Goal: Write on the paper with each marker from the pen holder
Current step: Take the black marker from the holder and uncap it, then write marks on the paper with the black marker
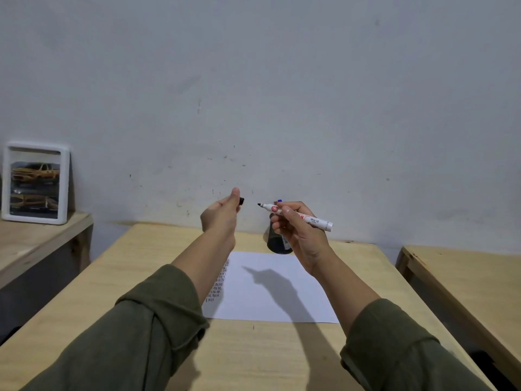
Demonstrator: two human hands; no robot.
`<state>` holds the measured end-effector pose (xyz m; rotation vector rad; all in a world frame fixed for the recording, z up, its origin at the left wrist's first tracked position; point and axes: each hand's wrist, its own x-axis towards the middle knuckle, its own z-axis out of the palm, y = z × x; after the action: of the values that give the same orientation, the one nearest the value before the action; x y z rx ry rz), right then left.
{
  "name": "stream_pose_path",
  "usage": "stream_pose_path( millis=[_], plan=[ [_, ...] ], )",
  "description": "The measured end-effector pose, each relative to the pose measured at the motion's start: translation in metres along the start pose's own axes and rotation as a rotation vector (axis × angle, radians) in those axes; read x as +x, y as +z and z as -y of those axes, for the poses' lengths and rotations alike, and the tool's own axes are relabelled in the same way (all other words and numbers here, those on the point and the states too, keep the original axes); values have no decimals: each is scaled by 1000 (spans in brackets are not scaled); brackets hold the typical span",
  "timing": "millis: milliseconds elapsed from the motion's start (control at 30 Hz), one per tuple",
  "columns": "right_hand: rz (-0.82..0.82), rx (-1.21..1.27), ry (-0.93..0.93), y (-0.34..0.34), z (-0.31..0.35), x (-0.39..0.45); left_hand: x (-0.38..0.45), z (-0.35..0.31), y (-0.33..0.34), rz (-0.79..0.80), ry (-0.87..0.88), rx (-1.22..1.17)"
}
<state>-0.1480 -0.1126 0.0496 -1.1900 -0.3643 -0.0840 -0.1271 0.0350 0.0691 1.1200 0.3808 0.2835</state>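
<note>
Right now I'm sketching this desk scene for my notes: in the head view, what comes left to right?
Framed car picture → left hand pinching the black cap → uncapped marker in the right hand → neighbouring wooden table.

Setting: plain indoor room, reading as a simple study or workroom rather than a kitchen or shop. Bare unfinished wooden table [146, 277] is sitting under the raised hands, against a scuffed, marked grey-white wall [253, 94]. A second similar wooden table [465, 277] is standing to the right of the hands; a wooden shelf unit [36, 241] to the left is carrying a white-framed picture [35, 182] of yellow cars, leaning on the wall. Furnishing sparse, homemade-looking.
</note>
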Motion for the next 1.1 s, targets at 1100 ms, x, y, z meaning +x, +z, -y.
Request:
stream_pose_path(
  millis=[1100],
  plan=[
    [-174,43,342,13,-109,-4,67,99,-136,-30,176,946]
  ],
)
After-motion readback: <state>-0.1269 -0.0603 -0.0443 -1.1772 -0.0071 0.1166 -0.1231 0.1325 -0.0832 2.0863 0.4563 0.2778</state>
